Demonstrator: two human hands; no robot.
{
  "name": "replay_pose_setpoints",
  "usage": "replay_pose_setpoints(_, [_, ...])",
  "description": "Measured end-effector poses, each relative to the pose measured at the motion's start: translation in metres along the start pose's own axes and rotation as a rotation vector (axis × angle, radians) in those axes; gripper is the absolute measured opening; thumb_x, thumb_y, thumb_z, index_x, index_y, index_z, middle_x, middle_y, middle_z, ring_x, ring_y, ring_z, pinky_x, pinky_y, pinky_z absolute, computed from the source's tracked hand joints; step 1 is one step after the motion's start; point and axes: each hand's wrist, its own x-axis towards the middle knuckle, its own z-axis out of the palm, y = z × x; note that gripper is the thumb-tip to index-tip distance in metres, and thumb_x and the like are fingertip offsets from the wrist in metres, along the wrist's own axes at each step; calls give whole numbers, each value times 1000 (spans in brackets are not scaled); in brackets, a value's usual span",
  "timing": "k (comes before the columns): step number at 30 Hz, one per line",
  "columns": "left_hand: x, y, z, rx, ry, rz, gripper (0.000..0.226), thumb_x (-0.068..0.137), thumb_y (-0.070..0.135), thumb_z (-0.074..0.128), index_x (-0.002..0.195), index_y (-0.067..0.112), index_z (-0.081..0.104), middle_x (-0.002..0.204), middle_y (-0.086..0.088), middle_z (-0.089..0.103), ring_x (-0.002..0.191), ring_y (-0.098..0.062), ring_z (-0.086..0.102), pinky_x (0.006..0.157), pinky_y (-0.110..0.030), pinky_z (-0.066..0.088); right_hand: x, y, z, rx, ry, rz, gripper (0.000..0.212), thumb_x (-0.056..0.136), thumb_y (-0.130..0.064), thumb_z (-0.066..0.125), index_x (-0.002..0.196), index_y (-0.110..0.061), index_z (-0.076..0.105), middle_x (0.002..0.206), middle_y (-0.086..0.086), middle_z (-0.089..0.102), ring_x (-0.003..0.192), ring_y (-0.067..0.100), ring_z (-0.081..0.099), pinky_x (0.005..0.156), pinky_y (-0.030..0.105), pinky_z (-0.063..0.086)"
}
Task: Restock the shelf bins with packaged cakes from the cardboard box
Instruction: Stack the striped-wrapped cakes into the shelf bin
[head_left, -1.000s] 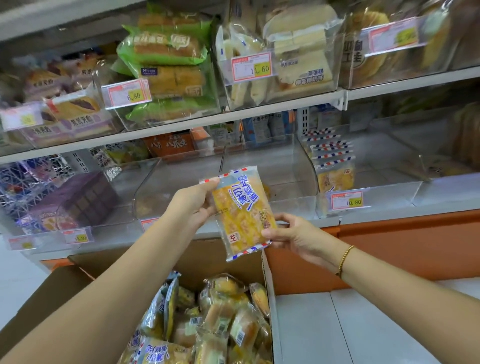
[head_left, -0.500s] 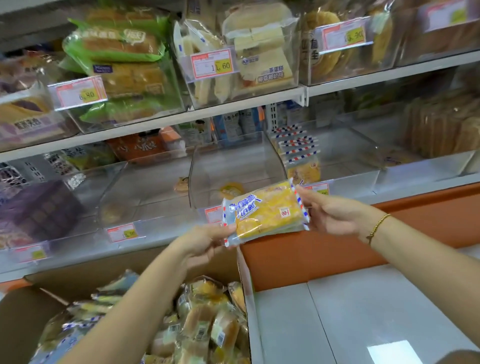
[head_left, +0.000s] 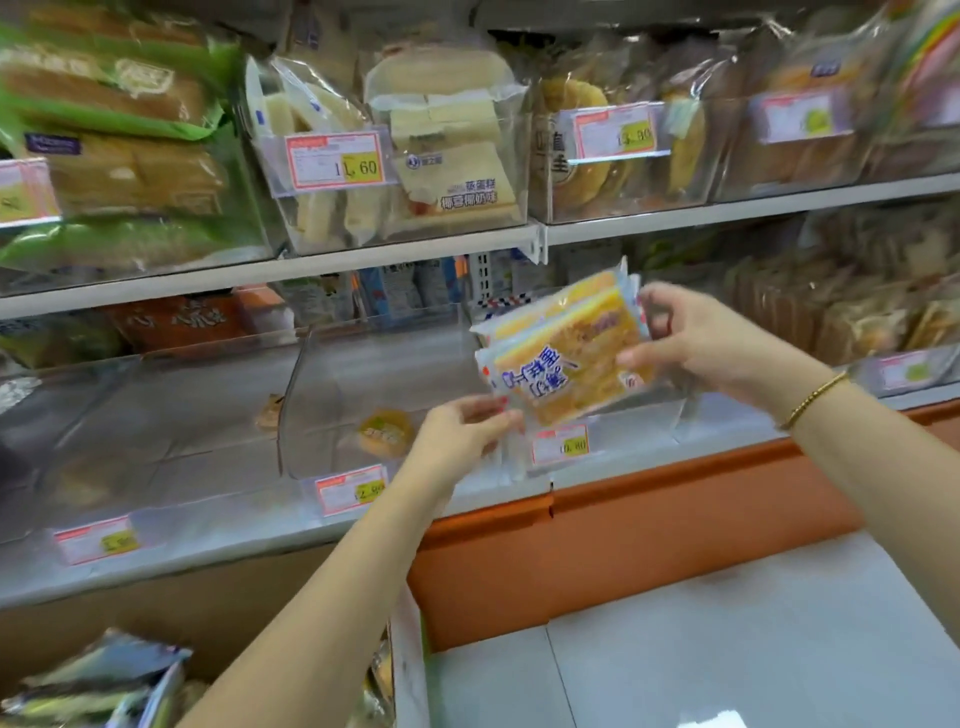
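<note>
My right hand (head_left: 711, 343) grips a yellow packaged cake (head_left: 561, 358) with blue lettering by its right end. It hangs tilted in front of a clear shelf bin (head_left: 644, 421) on the lower shelf, above that bin's 0.80 price tag (head_left: 561, 444). My left hand (head_left: 462, 431) is just below the pack's lower left corner with its fingers loosely curled and holding nothing. Striped edges of like packs (head_left: 501, 301) show at the back of the bin. The cardboard box (head_left: 218, 597) stands at the lower left with more wrapped cakes (head_left: 104, 670) in it.
The clear bin (head_left: 374, 374) to the left holds one small round cake (head_left: 387, 431). The upper shelf (head_left: 727, 210) carries full bins of bread and cakes. An orange base panel (head_left: 623, 525) runs under the shelf, with pale floor tiles (head_left: 727, 634) at the right.
The pack has moved up and right toward the 0.80 bin, carried by my right hand. My left hand has come off its left edge. The view has swung right.
</note>
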Motion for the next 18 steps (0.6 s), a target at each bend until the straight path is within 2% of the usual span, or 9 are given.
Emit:
replay_pose_setpoints(2, [22, 2, 0, 365, 49, 27, 70, 78, 38, 77, 137, 11, 50, 132, -1, 59, 117, -18, 57, 92, -29, 48, 14, -13, -16, -248, 53, -156, 43, 75, 5, 74, 103, -22, 56, 97, 1, 72, 89, 15, 69, 84, 39, 55])
replay_pose_setpoints(3, [30, -1, -1, 503, 60, 6, 73, 79, 37, 76, 141, 11, 46, 137, -3, 54, 121, -22, 54, 92, -29, 47, 20, -20, -22, -416, 67, -212, 42, 76, 3, 74, 103, -23, 55, 96, -5, 69, 88, 8, 66, 84, 34, 54])
replay_pose_setpoints(5, [40, -11, -1, 661, 14, -7, 58, 83, 30, 72, 135, 12, 53, 131, -6, 59, 113, -22, 59, 90, -30, 49, 33, -34, -28, -692, 45, -265, 40, 80, -3, 72, 105, -28, 52, 99, -7, 63, 92, 7, 60, 85, 31, 51])
replay_pose_setpoints(7, [43, -21, 1, 764, -23, 48, 45, 87, 25, 68, 129, 13, 60, 126, -4, 64, 110, -19, 60, 94, -29, 48, 45, -42, -28, -856, -62, -263, 36, 84, -9, 69, 107, -31, 52, 103, -5, 62, 96, 12, 59, 83, 31, 50])
replay_pose_setpoints(9, [45, -26, 1, 779, -3, 81, 42, 90, 23, 65, 130, 14, 60, 128, -1, 63, 115, -15, 59, 95, -24, 43, 57, -42, -23, -1008, -155, -239, 31, 87, -13, 67, 109, -31, 54, 101, -7, 59, 93, 11, 55, 76, 27, 44])
replay_pose_setpoints(11, [47, -28, -1, 769, 13, 106, 40, 91, 21, 63, 130, 14, 60, 127, 0, 64, 115, -13, 59, 91, -19, 41, 69, -36, -15, -1108, -200, -219, 29, 88, -15, 66, 111, -29, 55, 100, -8, 59, 91, 10, 53, 75, 25, 41])
replay_pose_setpoints(15, [51, -34, -2, 704, 133, 141, 32, 91, 11, 60, 123, 14, 65, 121, 0, 67, 113, -13, 60, 91, -19, 41, 89, -17, 6, -1121, -299, -190, 32, 86, -16, 69, 111, -32, 55, 109, -8, 61, 101, 13, 56, 83, 28, 48])
replay_pose_setpoints(18, [51, -36, -3, 644, 216, 155, 29, 90, 9, 63, 118, 14, 68, 117, -1, 68, 108, -12, 60, 89, -18, 42, 100, -3, 21, -1129, -379, -186, 41, 86, -14, 69, 122, -28, 56, 119, -6, 59, 109, 15, 55, 88, 28, 46])
